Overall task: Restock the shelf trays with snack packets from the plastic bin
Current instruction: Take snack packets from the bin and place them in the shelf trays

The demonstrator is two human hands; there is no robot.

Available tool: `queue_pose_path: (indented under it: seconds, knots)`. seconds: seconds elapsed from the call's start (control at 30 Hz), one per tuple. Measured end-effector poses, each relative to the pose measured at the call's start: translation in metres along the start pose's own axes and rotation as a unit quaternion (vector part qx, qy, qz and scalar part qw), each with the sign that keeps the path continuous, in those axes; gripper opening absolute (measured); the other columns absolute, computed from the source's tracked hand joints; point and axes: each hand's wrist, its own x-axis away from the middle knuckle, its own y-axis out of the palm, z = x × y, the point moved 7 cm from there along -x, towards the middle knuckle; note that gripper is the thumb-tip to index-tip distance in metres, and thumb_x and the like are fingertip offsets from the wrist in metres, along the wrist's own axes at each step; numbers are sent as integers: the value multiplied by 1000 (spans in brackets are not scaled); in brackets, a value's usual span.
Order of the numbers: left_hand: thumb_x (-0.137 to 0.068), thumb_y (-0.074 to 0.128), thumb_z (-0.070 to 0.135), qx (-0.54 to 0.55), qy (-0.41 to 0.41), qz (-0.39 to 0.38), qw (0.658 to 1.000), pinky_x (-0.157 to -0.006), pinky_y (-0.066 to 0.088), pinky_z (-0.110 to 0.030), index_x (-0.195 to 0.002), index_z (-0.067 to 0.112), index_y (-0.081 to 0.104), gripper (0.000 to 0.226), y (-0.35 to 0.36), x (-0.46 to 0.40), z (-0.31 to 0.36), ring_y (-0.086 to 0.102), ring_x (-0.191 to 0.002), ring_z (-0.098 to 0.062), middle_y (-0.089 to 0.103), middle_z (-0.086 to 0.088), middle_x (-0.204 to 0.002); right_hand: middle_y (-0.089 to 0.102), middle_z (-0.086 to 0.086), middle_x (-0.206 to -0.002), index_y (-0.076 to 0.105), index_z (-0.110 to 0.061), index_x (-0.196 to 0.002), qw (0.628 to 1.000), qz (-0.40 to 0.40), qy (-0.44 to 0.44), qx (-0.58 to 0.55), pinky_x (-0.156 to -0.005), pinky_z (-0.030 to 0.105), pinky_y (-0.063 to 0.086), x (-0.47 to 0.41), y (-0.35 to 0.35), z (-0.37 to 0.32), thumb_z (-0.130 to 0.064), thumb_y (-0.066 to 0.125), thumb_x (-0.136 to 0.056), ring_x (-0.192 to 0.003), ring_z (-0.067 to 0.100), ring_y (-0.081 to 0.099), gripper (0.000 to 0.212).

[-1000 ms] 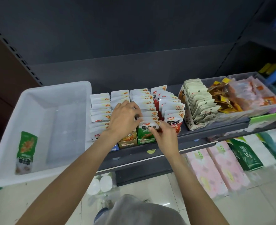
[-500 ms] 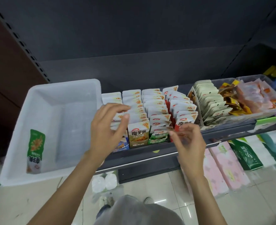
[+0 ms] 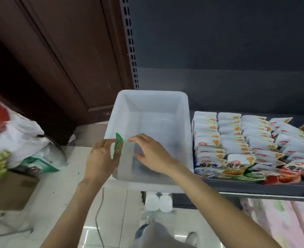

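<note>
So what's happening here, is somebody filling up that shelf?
Yes, a person is restocking snacks. The left hand holds a green packet at the near left wall of the white plastic bin, which sits on the shelf. The right hand reaches into the bin with relaxed fingers and holds nothing. No other packet shows in the bin. Right of it, the shelf trays are packed with rows of white snack packets.

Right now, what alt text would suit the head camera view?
Left hand holds a green snack packet at the near-left rim of a translucent white plastic bin; right hand reaches inside. Beside it, shelf trays hold white packets.
</note>
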Motion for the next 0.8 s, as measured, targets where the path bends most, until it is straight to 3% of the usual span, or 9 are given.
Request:
queue_pose_path:
  seconds: [0.13, 0.2, 0.3, 0.4, 0.53, 0.6, 0.7, 0.77, 0.8]
  knots:
    - [-88, 58, 28, -46, 17, -123, 991, -81, 44, -30, -139, 10, 34, 59, 33, -3, -1, 61, -100, -25, 56, -7, -123, 30, -1, -153, 38, -18, -142, 988, -55, -67, 129, -106, 34, 33, -58, 44, 2, 11, 53, -84, -136, 22, 30, 66]
    - [-89, 57, 30, -44, 11, -135, 990, -85, 43, -26, -140, 10, 28, 62, 41, -5, -6, 59, -103, -22, 51, -5, -129, 32, -3, -151, 42, -22, -139, 983, -67, -80, 153, -99, 34, 37, -70, 53, 8, 9, 56, -82, -130, 23, 35, 66]
    - [-88, 58, 25, -51, 16, -147, 988, -92, 37, -24, -130, 9, 37, 49, 47, -13, -11, 52, -108, -20, 52, -6, -121, 46, 2, -129, 56, -20, -121, 973, -37, -99, 207, -84, 35, 44, -78, 54, 8, -3, 62, -83, -107, 25, 44, 42]
    - [-87, 58, 23, -80, 54, -176, 980, -95, 32, -23, -128, 10, 37, 47, 61, -17, -10, 47, -109, -19, 50, -4, -119, 47, 3, -116, 68, -15, -100, 962, 0, -96, 258, -86, 31, 37, -81, 45, 7, -15, 59, -88, -108, 26, 41, 15]
    - [-87, 55, 19, -55, 29, -218, 974, -80, 44, -28, -120, 14, 42, 36, 74, -19, -11, 60, -101, -22, 63, -3, -110, 50, 3, -127, 69, -12, -95, 956, -79, -47, 278, -95, 28, 30, -71, 41, 20, -11, 50, -88, -123, 24, 38, 20]
    - [-89, 50, 21, -43, 42, -265, 963, -73, 44, -30, -112, 14, 52, 24, 79, -13, -4, 62, -93, -26, 66, -6, -102, 60, 5, -113, 66, -12, -95, 935, -157, -4, 317, -84, 31, 36, -56, 41, 30, -8, 51, -86, -112, 26, 51, 18]
    - [-89, 50, 22, 78, 63, -341, 935, -76, 50, -34, -104, 18, 63, 20, 88, -1, 14, 64, -87, -25, 69, -4, -98, 65, 12, -101, 66, -9, -97, 912, -231, 67, 332, -66, 31, 37, -25, 31, 39, -4, 53, -86, -96, 31, 62, 18]
    - [-90, 51, 24, 106, 81, -331, 934, -79, 51, -34, -104, 25, 65, 19, 87, -2, 22, 66, -87, -20, 70, 4, -100, 65, 14, -100, 65, -7, -100, 921, -225, 90, 306, -65, 31, 35, -5, 20, 37, -7, 53, -89, -94, 33, 62, 17]
    - [-91, 53, 24, 122, 82, -281, 948, -81, 50, -31, -108, 27, 64, 20, 80, -8, 23, 65, -93, -16, 69, 8, -104, 65, 13, -99, 64, -9, -102, 937, -196, 102, 272, -65, 31, 37, 3, 11, 35, -11, 54, -90, -93, 33, 62, 16]
